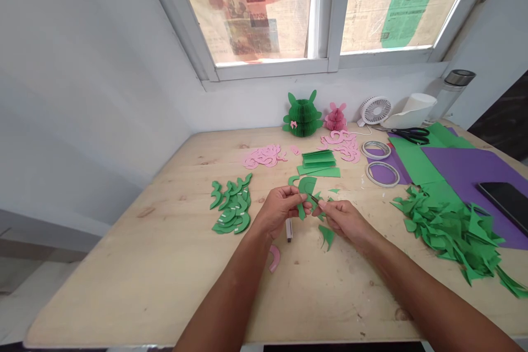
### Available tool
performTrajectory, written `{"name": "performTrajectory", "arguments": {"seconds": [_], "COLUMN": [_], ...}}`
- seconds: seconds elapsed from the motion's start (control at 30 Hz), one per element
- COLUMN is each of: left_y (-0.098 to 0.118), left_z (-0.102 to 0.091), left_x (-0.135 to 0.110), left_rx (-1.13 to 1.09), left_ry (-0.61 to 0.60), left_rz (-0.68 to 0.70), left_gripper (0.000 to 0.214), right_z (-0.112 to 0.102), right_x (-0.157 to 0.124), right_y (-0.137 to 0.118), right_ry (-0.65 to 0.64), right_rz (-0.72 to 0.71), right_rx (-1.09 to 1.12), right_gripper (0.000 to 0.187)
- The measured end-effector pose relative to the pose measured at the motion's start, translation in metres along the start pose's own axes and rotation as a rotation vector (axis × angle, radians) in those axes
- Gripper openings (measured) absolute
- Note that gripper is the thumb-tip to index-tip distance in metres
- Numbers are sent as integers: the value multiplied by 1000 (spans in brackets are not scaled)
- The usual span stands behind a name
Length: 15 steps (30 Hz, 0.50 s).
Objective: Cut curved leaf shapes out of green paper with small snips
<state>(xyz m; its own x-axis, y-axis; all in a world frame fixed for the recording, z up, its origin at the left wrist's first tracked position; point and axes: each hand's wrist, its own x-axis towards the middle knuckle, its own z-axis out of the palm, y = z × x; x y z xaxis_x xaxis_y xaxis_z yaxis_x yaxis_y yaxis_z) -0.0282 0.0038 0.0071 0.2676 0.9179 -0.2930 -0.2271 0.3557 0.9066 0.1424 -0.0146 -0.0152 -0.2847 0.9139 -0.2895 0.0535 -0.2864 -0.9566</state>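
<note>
My left hand [284, 203] pinches a piece of green paper [307, 184], held up above the middle of the table. In my right hand [340, 217] is a pair of small scissors [314, 199]; their dark blades point at the paper's lower edge, and the handles are hidden by my fingers. Beneath and around the hands lie green offcuts [327, 236]. A green curved strip [293, 180] is just behind the left hand. Below it, a narrow pale object [289, 230] is partly covered, and a pink paper arc [274, 258] lies near my left forearm.
Green cut arcs [233, 209] are piled at left. Behind are pink cutouts [266, 156], folded green paper [318, 159], a green honeycomb figure [303, 115] and a pink one [335, 118]. At right are tape rolls [383, 174], black-handled scissors [412, 135], green scraps [454, 231] and a phone [505, 203].
</note>
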Motion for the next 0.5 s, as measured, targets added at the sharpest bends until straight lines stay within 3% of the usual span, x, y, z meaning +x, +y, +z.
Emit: {"name": "performTrajectory", "arguments": {"seconds": [0.2, 0.5], "left_y": [1, 1], "left_z": [1, 2], "left_x": [-1, -2], "left_rx": [-12, 61], "left_ry": [21, -59], "left_rz": [1, -37], "left_gripper": [26, 25], "right_z": [-2, -5], "right_x": [-3, -1], "right_y": [-4, -7], "right_ry": [48, 154], "right_rz": [2, -144], "right_rx": [40, 180], "right_gripper": [46, 43]}}
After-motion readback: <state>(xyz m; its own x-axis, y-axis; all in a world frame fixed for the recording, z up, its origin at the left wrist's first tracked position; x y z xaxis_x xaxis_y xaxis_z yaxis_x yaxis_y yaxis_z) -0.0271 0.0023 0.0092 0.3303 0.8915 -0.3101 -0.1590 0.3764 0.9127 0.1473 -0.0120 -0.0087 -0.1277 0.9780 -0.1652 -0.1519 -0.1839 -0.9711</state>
